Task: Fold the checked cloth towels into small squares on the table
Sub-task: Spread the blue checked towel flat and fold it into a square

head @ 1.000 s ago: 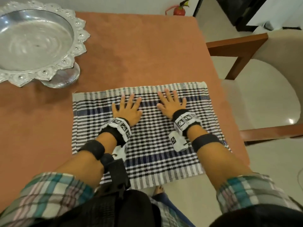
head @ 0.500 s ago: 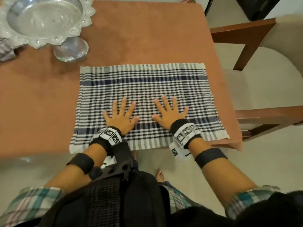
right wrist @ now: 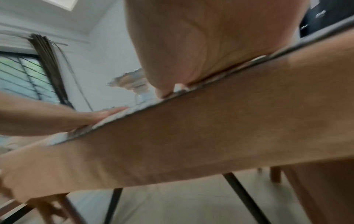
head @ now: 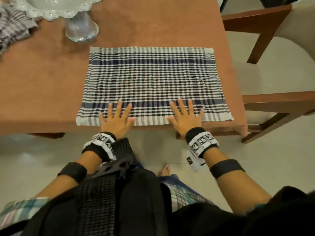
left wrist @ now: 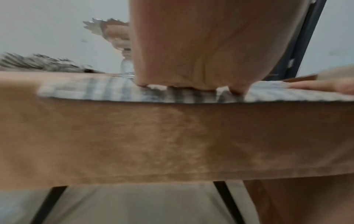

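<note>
Here, both hands, left [head: 117, 120] and right [head: 186, 120], released, fingers spread flat on checked towel's [head: 151, 82] near edge

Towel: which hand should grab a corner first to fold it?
Probably the right hand. It lies flat on the towel nearer its own near corner than the left hand is to its corner.

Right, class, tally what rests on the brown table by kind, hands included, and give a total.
Blue-and-white checked cloth towel spread flat: 1
Crumpled pile of striped grey cloth, number of pieces unclear: 1
Silver scalloped pedestal bowl: 1
Flat hands on the towel: 2, left hand, right hand
Total: 5
</note>
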